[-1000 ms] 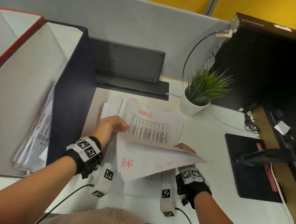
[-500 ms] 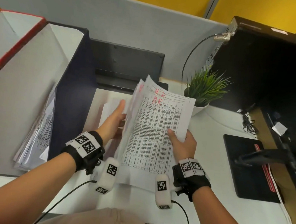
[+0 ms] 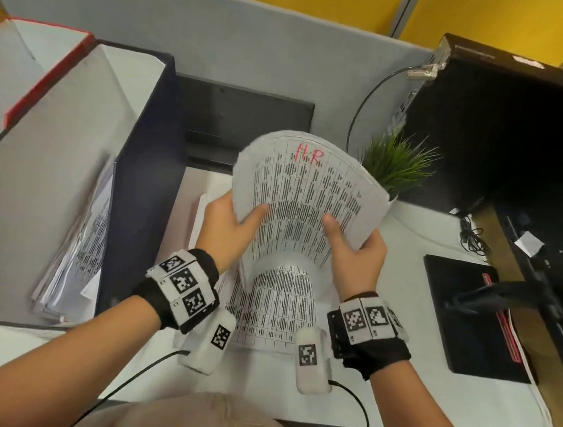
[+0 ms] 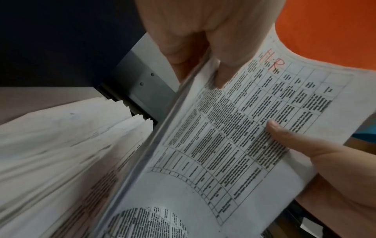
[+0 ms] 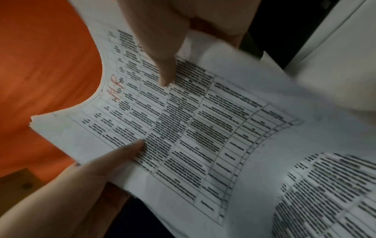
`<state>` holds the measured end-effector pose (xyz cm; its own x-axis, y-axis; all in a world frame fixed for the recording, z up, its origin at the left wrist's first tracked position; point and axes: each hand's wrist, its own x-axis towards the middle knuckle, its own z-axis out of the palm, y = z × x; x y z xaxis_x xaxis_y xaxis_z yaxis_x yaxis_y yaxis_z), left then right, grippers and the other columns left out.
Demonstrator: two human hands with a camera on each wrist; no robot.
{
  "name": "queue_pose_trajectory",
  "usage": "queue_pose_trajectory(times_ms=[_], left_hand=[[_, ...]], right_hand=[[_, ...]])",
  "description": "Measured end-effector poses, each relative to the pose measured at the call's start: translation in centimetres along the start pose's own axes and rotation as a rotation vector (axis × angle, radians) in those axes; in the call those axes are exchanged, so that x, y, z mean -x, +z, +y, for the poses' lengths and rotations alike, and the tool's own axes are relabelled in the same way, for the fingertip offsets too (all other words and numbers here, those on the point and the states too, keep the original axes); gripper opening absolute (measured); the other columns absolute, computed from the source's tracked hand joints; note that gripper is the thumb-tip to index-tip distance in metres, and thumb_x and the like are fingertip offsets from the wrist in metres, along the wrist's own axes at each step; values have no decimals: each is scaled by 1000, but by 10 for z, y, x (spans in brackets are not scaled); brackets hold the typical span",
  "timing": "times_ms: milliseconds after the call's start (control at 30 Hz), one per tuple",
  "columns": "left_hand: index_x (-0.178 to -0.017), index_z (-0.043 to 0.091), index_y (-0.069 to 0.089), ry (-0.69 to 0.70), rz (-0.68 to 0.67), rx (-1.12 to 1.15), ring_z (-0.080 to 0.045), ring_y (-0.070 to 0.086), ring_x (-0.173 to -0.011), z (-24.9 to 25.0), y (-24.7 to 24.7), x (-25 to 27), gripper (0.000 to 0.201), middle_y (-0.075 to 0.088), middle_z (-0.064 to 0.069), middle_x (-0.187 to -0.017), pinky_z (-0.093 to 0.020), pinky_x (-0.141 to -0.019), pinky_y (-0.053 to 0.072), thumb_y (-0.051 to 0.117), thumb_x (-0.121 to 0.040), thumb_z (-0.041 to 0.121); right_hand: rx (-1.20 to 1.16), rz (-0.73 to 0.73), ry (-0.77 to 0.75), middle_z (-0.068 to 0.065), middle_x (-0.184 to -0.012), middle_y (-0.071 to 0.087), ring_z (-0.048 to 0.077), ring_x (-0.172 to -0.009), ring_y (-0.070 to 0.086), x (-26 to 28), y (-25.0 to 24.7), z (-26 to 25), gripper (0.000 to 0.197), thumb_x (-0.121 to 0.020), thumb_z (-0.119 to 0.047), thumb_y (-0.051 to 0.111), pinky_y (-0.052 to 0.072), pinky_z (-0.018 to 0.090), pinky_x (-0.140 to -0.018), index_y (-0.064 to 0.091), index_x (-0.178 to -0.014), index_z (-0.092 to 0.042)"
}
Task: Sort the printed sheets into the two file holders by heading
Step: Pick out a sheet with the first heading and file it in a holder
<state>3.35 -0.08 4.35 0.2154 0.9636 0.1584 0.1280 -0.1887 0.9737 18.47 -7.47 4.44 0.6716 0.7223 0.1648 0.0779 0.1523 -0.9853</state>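
Nearest the person, the left hand and the right hand each clamp one side edge of a thin sheaf of white printed sheets with a red handwritten "H.R" heading, thumbs pressed on the printed face and the other fingers curled behind, so the limp paper bows into an upright fan above the white desk; both wrist views show the grid of small black type and several stacked sheet edges, though how many sheets are in the bundle cannot be told. Under the hands lies a loose, flat pile of more white printed sheets, its edges staggered, which I judge to be the unsorted remainder. Left of the hands stands the dark navy cardboard file holder with a slanted open top, already holding a leaning wad of printed pages, and beyond it, at the frame's left edge, the red-trimmed grey file holder also shows paper at its foot. So the sorting looks partly done: both holders have contents, one bundle is in hand and not yet filed, and a pile waits. Farther back sit a small green spiky plant in a white pot and a grey fabric partition
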Motion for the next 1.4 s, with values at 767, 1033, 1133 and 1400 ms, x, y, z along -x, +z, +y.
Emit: queue_pose_trajectory(times_ms=[767,1033,1133,1400], left_hand=[[-95,4,69,-36,-28,-120,-13,65,-78,46,-49,-15,17,72,-10,-94,-31,-78,53,65,-86,18],[-96,19,70,-133,117,-217,-5,70,-81,99,-193,-18,23,74,6,-91,-19,-73,56,74,-76,27],[-98,25,70,-207,261,-342,-4,69,-79,99,-246,-13,31,73,11,-88,-22,-69,55,76,-71,37],[-97,22,69,-435,452,-544,-11,65,-79,61,-343,-2,33,70,4,-89,-22,-62,45,80,-68,34]], right_hand=[[41,-70,-33,-14,-100,67,-6,-90,65,-8,2,-9,40,-74,-16,75,54,13,-73,59,-110,-21],[247,-317,86,6,-99,66,6,-80,65,2,-13,39,55,-65,-34,72,49,3,-64,51,-116,-36],[387,-270,164,12,-108,63,23,-99,61,8,-22,65,53,-68,-31,75,52,26,-82,52,-116,-32],[853,-165,154,28,-117,61,43,-109,57,26,-31,87,70,-51,-8,90,41,53,-100,60,-114,0]])
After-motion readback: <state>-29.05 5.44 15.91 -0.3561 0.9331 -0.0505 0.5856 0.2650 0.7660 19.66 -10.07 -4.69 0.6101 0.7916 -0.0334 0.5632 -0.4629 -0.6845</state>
